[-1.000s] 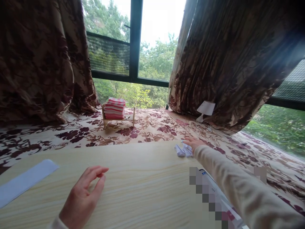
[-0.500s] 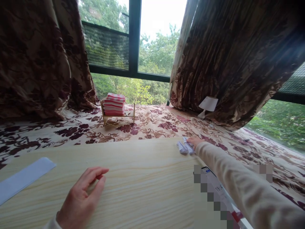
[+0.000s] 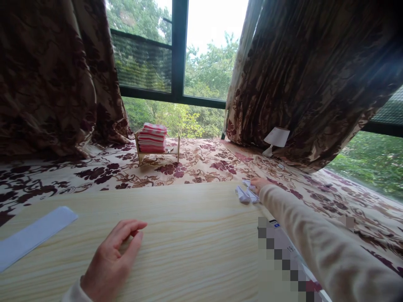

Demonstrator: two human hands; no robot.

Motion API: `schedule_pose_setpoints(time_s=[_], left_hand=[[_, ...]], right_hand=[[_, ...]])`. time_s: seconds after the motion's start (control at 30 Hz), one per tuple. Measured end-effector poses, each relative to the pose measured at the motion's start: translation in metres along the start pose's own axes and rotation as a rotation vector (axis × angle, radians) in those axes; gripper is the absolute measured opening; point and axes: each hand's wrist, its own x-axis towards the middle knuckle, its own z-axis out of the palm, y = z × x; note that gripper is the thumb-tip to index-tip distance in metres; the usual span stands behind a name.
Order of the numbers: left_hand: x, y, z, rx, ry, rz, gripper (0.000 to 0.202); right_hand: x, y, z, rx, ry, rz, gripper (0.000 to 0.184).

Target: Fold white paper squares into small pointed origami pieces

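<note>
My left hand hovers over the wood-grain tabletop with nothing in it; its fingers are curved and a gap shows between thumb and forefinger. At the board's far right corner, my right hand reaches out to a small cluster of folded white paper pieces. Its fingertips appear closed on the rearmost piece, though the sleeve and hand partly hide them. A stack of white paper strips lies flat at the left of the board.
Beneath my right forearm lies a phone, partly blurred out. Beyond the board, on patterned cloth, stand a small wooden rack with folded pink-and-white cloths and a white lamp. Curtains hang beside the window.
The whole view has shifted slightly to the right. My right hand remains at the folded papers, its fingers a little changed; my left hand keeps the same pose.
</note>
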Motion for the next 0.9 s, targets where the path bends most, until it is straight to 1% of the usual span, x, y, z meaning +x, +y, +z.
schedule_pose_setpoints(time_s=[0.07,0.1,0.17,0.23,0.27,0.3,0.37,0.4,0.47,0.5,0.57,0.67,0.73,0.77,0.83,0.9], left_hand=[[-0.001,0.000,0.000,-0.012,0.003,0.007,0.021],[0.000,0.003,0.000,-0.025,0.010,0.000,0.021],[0.008,0.013,0.004,-0.082,0.027,-0.045,0.021],[0.025,0.030,0.012,-0.212,0.026,-0.130,0.023],[0.036,0.040,0.017,-0.310,0.025,-0.177,0.026],[0.047,0.050,0.022,-0.428,0.033,-0.240,0.028],[0.068,0.065,0.031,-0.658,0.027,-0.343,0.029],[0.076,0.069,0.035,-0.747,0.032,-0.371,0.029],[0.081,0.069,0.037,-0.810,0.018,-0.404,0.029],[0.079,0.065,0.036,-0.791,-0.006,-0.412,0.030],[0.067,0.051,0.029,-0.702,-0.063,-0.402,0.031],[0.045,0.031,0.009,-0.485,-0.221,-0.347,0.028],[0.035,0.025,-0.003,-0.314,-0.335,-0.347,0.025],[0.033,0.024,-0.008,-0.269,-0.374,-0.355,0.025],[0.032,0.026,-0.011,-0.259,-0.390,-0.349,0.024],[0.032,0.031,-0.006,-0.353,-0.343,-0.350,0.025]], right_hand=[[-0.007,-0.010,-0.019,0.013,0.024,-0.036,0.031],[-0.016,-0.020,-0.031,0.023,0.045,-0.062,0.034],[-0.045,-0.052,-0.058,0.067,0.110,-0.145,0.037],[-0.086,-0.098,-0.082,0.321,0.258,-0.414,0.033],[-0.107,-0.124,-0.091,0.463,0.320,-0.520,0.031],[-0.126,-0.149,-0.097,0.600,0.364,-0.584,0.031],[-0.155,-0.193,-0.101,0.839,0.413,-0.611,0.028],[-0.163,-0.209,-0.098,0.920,0.394,-0.576,0.025],[-0.168,-0.231,-0.089,1.039,0.359,-0.506,0.018],[-0.167,-0.237,-0.083,1.072,0.334,-0.485,0.016],[-0.162,-0.242,-0.070,1.130,0.319,-0.459,0.017],[-0.157,-0.241,-0.054,1.182,0.302,-0.466,0.023],[-0.157,-0.240,-0.048,1.202,0.277,-0.482,0.026],[-0.158,-0.240,-0.047,1.211,0.265,-0.489,0.028],[-0.159,-0.239,-0.046,1.234,0.249,-0.490,0.030],[-0.160,-0.238,-0.046,1.270,0.238,-0.475,0.030]])
